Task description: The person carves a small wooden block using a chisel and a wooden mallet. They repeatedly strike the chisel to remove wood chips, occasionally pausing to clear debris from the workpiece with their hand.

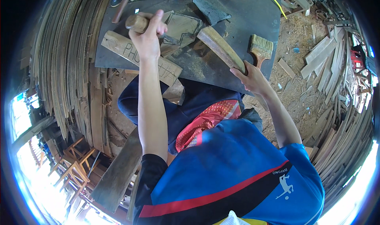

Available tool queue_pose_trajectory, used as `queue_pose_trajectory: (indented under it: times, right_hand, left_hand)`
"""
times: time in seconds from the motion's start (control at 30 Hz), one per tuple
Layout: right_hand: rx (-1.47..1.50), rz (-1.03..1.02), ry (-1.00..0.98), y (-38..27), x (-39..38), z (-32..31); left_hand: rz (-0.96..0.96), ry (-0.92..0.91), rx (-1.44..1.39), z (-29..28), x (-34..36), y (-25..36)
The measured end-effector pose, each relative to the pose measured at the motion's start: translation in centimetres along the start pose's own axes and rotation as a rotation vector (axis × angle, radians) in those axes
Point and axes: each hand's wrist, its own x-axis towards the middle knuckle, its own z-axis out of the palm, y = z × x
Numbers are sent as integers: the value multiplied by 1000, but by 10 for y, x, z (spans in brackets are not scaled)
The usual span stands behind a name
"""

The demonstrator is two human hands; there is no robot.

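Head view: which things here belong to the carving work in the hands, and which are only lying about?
In use:
- left hand grips a chisel with wooden handle
- right hand grips a wooden mallet
- carved wood piece under the chisel

Lying about:
- paintbrush
- hatchet head
- wooden plank with writing
- yellow cord
- stacked planks

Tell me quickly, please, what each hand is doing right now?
Left hand: closed around a wooden-handled chisel.
Right hand: closed around a wooden mallet.
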Motion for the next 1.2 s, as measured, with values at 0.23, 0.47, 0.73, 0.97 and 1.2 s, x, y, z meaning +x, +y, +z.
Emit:
queue_pose_trajectory:
  times: [0.23,0.47,0.73,0.97,1.2]
  right_hand:
    - [12,-5,2,-2,0,-1]
    - [-1,-22,-7,-1,0,-3]
    - [17,-32,-4,3,-1,-1]
    - [20,-28,9,2,-2,0]
    - [19,-29,12,2,-3,-2]
  left_hand:
    - [85,66,145,-14,-12,12]
    - [150,-9,71,-9,-16,6]
    - [15,-95,280,7,-16,9]
    - [262,-174,487,11,-2,1]
    - [-38,-161,70,16,17,-5]
